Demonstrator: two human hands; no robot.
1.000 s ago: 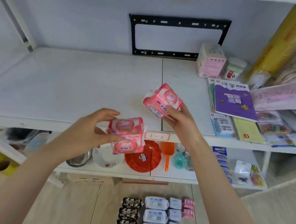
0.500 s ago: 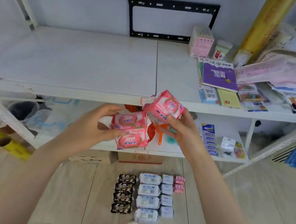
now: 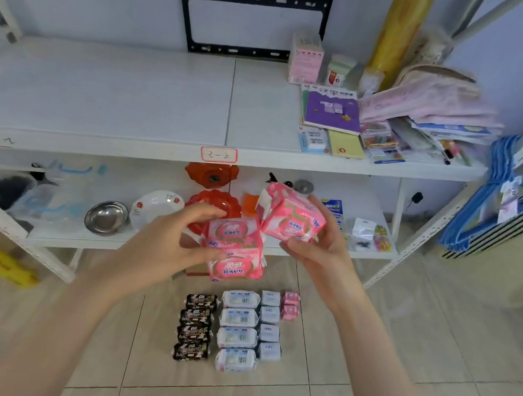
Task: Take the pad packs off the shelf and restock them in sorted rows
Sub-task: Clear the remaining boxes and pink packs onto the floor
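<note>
my left hand point(image 3: 162, 247) grips two stacked pink packs point(image 3: 235, 256), my right hand point(image 3: 321, 252) grips a third pack point(image 3: 290, 221), probably for the floor rows point(image 3: 238, 326).

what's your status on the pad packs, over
Left hand grips pink pack stack. Right hand grips single pink pack. Floor rows below, nothing in the way.

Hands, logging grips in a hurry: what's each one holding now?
Left hand: grips two stacked pink packs.
Right hand: grips a single pink pack.
</note>
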